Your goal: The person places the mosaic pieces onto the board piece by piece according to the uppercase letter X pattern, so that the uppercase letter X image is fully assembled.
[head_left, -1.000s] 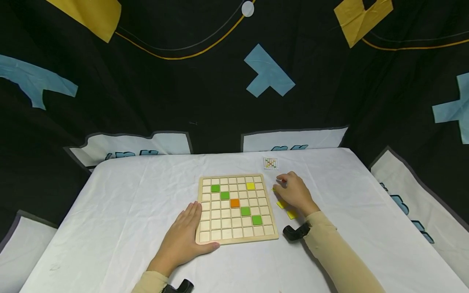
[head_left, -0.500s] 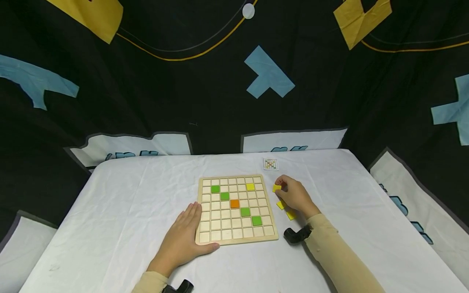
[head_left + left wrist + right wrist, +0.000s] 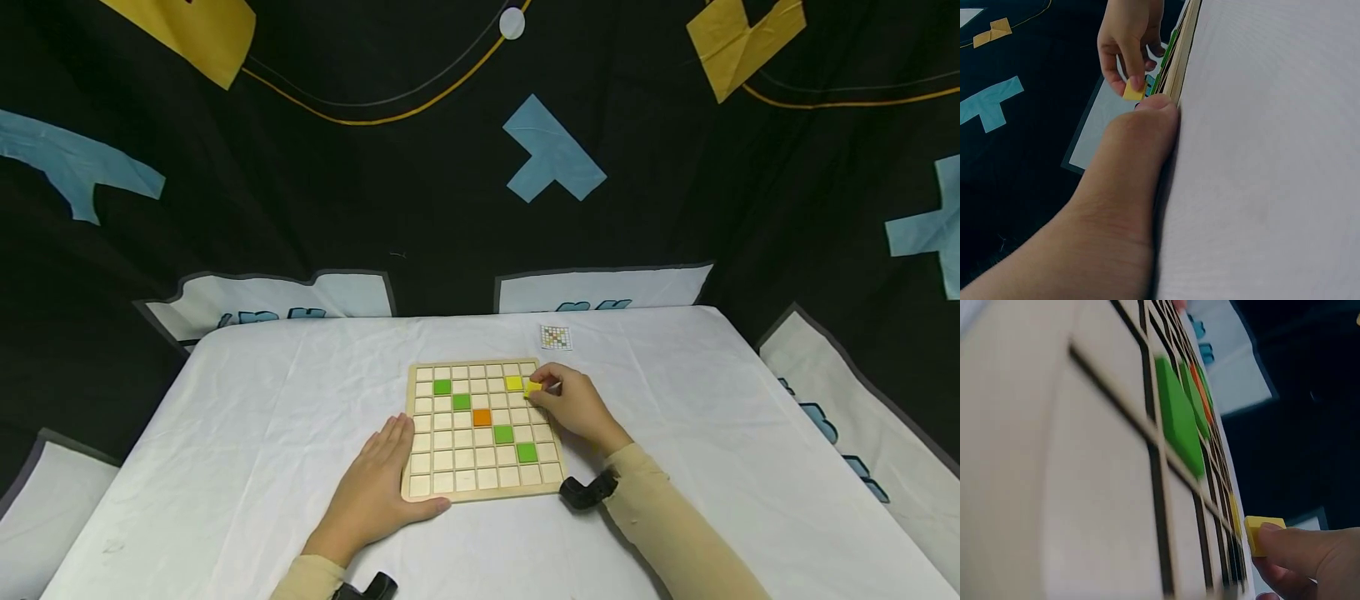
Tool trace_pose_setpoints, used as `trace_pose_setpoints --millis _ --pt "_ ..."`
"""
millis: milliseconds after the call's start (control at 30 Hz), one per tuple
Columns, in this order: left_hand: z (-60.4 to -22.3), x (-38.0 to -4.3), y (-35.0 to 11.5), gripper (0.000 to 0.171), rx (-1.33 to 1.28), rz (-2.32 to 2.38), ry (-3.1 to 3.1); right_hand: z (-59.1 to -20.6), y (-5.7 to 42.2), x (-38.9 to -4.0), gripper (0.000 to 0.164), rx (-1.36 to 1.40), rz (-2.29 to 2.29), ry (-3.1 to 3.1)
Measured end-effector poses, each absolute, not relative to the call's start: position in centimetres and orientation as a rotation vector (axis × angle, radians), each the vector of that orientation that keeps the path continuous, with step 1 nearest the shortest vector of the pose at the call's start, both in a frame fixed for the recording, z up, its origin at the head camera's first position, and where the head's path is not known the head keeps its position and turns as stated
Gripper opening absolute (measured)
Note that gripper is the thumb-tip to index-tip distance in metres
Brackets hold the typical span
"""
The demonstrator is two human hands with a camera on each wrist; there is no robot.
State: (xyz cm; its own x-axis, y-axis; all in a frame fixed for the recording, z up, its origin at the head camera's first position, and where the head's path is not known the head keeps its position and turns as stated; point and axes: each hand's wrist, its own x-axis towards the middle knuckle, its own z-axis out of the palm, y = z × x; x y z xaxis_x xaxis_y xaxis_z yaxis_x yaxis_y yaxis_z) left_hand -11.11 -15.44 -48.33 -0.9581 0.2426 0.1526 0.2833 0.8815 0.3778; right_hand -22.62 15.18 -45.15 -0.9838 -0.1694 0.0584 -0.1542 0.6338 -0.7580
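Note:
A square wooden grid board lies on the white cloth, with several green tiles, an orange tile and a yellow tile in its cells. My left hand rests against its left side, fingers straight along the edge, thumb at the near left corner. Between thumb and fingers of my right hand is a second yellow tile, pinched over the board's upper right; the right wrist view shows this tile above the surface. Part of the board's right edge is hidden by the right hand.
A small printed grid card lies beyond the board's far right corner. White cloth covers the table. Behind it hangs a black curtain with blue and yellow shapes.
My right hand has picked up a yellow tile from the cloth right of the board and carried it left over the board. Other loose yellow tiles there are now out of sight. The left hand stays put.

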Motion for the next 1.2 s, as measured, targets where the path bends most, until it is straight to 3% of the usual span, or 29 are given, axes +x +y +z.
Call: trace_pose_setpoints --millis 500,1200 --pt "-48.3 -11.2 -15.3 0.128 -0.41 -0.608 -2.943 -45.3 11.6 -22.3 0.015 -0.485 -1.216 2.817" --pt "-48.4 -11.2 -15.3 0.129 -0.413 -0.61 -2.94 -45.1 11.3 -21.9 0.021 -0.584 -1.009 2.87"
